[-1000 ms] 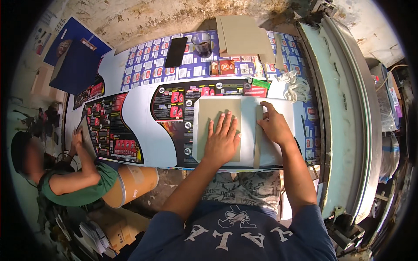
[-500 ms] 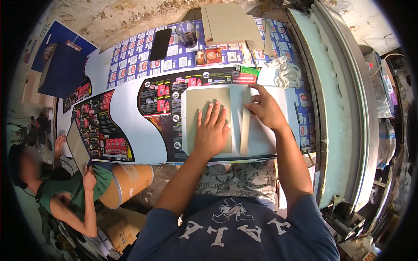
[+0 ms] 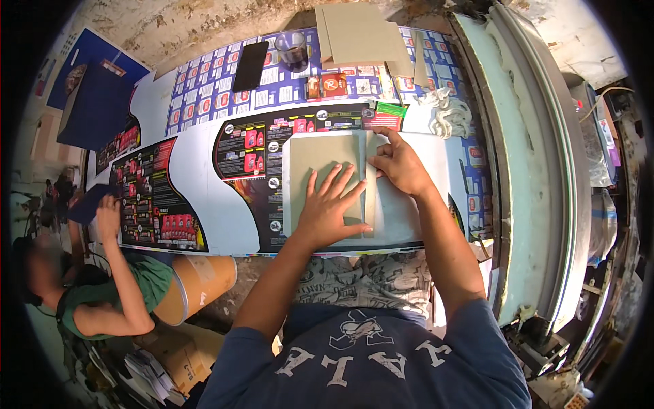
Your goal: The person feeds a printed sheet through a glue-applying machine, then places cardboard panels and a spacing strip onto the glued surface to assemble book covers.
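Note:
A grey-brown board (image 3: pixel 325 151) lies on a pale blue-grey sheet (image 3: pixel 409 221) in front of me. My left hand (image 3: pixel 328 213) rests flat on this board with its fingers spread, the thumb and a fingertip reaching a narrow board strip (image 3: pixel 370 201). The strip lies upright along the board's right edge, a slim gap between them. Near the strip's far end my right hand (image 3: pixel 403 167) is closed, its thumb and forefinger gripping the strip.
Stacked boards (image 3: pixel 361 37), a glass of dark drink (image 3: pixel 293 51) and a black phone (image 3: pixel 251 67) stand at the back. A white rag (image 3: pixel 444 112) lies right, before a large machine (image 3: pixel 487 170). At left, a co-worker (image 3: pixel 112 300) handles a dark blue piece (image 3: pixel 92 203).
My right hand has brought the strip left, up beside the board. My left hand's fingers have spread, the thumb now on the strip. The co-worker's board has been turned, showing dark blue.

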Demonstrator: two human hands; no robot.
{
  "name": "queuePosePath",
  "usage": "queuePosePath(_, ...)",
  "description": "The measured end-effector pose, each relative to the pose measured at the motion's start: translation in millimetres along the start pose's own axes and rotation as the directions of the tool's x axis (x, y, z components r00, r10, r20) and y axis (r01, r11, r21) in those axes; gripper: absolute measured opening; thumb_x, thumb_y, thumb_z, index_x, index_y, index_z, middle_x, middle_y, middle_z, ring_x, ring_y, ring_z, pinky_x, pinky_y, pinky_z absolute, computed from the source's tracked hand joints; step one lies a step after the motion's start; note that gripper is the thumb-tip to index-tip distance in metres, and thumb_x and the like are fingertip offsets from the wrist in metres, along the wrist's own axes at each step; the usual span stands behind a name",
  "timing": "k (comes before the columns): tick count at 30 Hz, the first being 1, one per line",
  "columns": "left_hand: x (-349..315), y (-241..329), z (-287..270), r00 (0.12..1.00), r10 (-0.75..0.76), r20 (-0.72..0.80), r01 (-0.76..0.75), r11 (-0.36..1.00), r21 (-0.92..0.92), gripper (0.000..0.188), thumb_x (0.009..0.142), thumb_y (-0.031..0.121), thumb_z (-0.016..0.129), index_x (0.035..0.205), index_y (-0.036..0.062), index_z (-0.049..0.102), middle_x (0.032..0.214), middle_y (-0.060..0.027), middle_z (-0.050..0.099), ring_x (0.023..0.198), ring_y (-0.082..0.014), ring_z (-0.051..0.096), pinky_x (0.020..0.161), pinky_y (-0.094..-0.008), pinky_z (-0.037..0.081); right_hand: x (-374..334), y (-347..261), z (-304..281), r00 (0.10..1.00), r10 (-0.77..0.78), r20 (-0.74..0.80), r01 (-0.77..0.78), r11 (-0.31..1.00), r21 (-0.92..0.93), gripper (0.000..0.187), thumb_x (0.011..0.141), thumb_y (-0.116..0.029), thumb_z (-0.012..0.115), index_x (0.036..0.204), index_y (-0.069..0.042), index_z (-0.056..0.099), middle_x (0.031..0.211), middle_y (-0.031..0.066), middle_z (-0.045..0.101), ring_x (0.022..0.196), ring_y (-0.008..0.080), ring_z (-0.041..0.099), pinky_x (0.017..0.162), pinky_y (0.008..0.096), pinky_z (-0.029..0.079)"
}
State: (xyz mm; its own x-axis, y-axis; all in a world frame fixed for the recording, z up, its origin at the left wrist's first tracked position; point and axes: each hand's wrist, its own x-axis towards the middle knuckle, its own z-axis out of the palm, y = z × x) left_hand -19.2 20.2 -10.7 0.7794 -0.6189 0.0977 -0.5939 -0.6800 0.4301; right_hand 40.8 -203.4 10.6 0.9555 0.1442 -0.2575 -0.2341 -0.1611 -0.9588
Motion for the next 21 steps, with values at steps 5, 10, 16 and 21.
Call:
queuePosePath(5, -0.1, 0.4, 0.6, 1.000, 0.002, -0.006, -0.002, 1.000, 0.007, 0.094, 0.075, 0.077, 0.068, 0.147, 0.0177, 0.054, 0.162, -0.0134, 0.034, 0.151, -0.0351, 0.028, 0.119, -0.0676, 0.009, -1.5, -3.5, 0.6, 1.000, -0.002, 0.006, 0.003, 0.999, -0.040, 0.059, 0.090, 0.001, 0.068, 0.144, 0.001, 0.044, 0.080, 0.0077, 0.064, 0.071, 0.0138, 0.062, 0.064, 0.0281, 0.054)
queuePosePath(10, 0.6, 2.3, -0.7, 1.000, -0.003, 0.004, 0.003, 1.000, 0.023, 0.092, 0.075, 0.075, 0.068, 0.146, 0.0176, 0.055, 0.163, -0.0130, 0.033, 0.151, -0.0346, 0.027, 0.119, -0.0676, 0.010, -4.9, -9.0, 3.4, 0.999, -0.001, -0.050, -0.004, 0.993, -0.116, 0.060, 0.088, -0.001, 0.069, 0.143, 0.000, 0.045, 0.081, 0.0109, 0.067, 0.071, 0.0214, 0.066, 0.067, 0.0328, 0.055)
queuePosePath(16, 1.3, 1.2, -1.2, 1.000, -0.013, 0.024, 0.013, 1.000, 0.015, 0.092, 0.074, 0.073, 0.071, 0.146, 0.0176, 0.054, 0.163, -0.0124, 0.032, 0.152, -0.0338, 0.025, 0.119, -0.0676, 0.010, 3.0, -15.2, 0.1, 0.973, -0.228, -0.040, 0.133, 0.690, -0.711, 0.049, 0.089, -0.020, 0.068, 0.134, -0.005, 0.059, 0.107, 0.0208, 0.068, 0.098, 0.0387, 0.067, 0.089, 0.0459, 0.053)
queuePosePath(21, 1.6, 1.5, -2.2, 0.998, -0.019, 0.052, 0.018, 1.000, 0.016, 0.093, 0.074, 0.070, 0.073, 0.147, 0.0171, 0.053, 0.164, -0.0121, 0.031, 0.153, -0.0332, 0.023, 0.120, -0.0668, 0.010, 11.1, -5.7, 1.2, 0.972, -0.233, -0.031, 0.115, 0.586, -0.802, 0.040, 0.092, -0.025, 0.066, 0.126, -0.006, 0.066, 0.113, 0.0216, 0.065, 0.108, 0.0374, 0.065, 0.094, 0.0464, 0.052)
